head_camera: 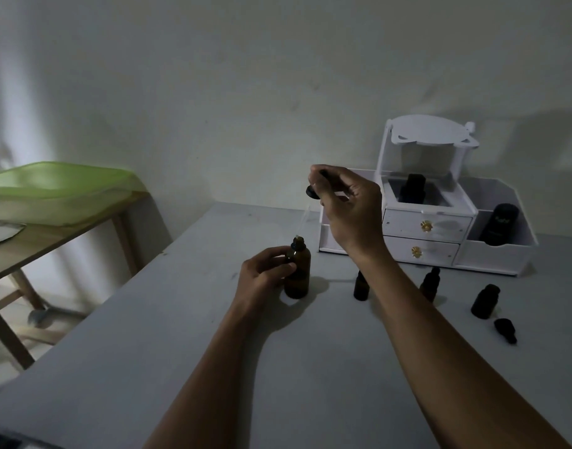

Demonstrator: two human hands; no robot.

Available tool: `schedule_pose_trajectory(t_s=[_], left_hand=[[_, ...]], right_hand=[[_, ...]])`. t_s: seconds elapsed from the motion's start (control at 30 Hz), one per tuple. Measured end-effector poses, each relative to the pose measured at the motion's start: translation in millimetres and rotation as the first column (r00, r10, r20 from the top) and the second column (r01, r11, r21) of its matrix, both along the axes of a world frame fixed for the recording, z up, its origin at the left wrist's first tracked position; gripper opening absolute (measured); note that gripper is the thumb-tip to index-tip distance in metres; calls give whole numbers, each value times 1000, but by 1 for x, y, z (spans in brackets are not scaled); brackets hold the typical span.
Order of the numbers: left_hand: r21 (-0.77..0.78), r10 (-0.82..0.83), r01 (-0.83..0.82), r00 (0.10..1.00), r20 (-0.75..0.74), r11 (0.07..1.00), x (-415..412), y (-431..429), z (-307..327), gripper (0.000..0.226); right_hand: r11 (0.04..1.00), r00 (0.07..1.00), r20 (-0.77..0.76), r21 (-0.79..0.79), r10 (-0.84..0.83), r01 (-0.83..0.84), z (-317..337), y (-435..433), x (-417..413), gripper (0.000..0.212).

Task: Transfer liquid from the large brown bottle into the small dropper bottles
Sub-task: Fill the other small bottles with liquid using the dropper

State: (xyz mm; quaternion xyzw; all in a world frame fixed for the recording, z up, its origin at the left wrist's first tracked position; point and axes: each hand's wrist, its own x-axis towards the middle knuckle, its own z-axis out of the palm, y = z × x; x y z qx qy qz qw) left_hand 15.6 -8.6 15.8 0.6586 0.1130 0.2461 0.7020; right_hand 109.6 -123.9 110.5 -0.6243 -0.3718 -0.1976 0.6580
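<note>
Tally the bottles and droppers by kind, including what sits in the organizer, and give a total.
Large brown bottle: 1
Small dark bottles standing on the table: 3
Loose droppers: 2 (one pinched in the right hand, one lying on the table)
Dark containers in the white organizer: 2
Total: 8

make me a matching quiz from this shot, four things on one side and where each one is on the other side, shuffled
Things
1. large brown bottle
2. dropper
3. loose dropper cap
4. black bottle

Places
a. lying on the table, far right
b. pinched in the right hand, raised over a bottle's mouth
c. standing in the white organizer, under its raised lid
d. upright on the table, gripped by the left hand

Pairs: 1-d, 2-b, 3-a, 4-c
</note>
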Motion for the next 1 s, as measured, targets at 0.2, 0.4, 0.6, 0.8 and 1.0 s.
schedule_pose_trajectory(t_s=[0.2, 0.4, 0.6, 0.8, 1.0], left_hand=[[-7, 3, -3, 1000, 4, 1000, 0, 0, 0, 30], [-3, 20, -20, 1000, -16, 1000, 0, -1, 1, 30], [-9, 35, -35, 999, -30, 999, 0, -2, 2, 35], [-23, 37, -37, 999, -17, 999, -5, -8, 8, 35], [-30, 42, -43, 999, -9, 999, -7, -10, 9, 30]], right_hand=[[1000, 1000, 12, 0, -2, 2, 0, 1, 2, 19], [999, 999, 4, -11, -41, 41, -1, -2, 4, 16], [998, 1000, -9, -61, -13, 13, -11, 5, 4, 18], [971, 1000, -19, -238, 6, -11, -41, 14, 7, 11], [961, 1000, 4, -275, -26, 26, -61, 14, 6, 13]])
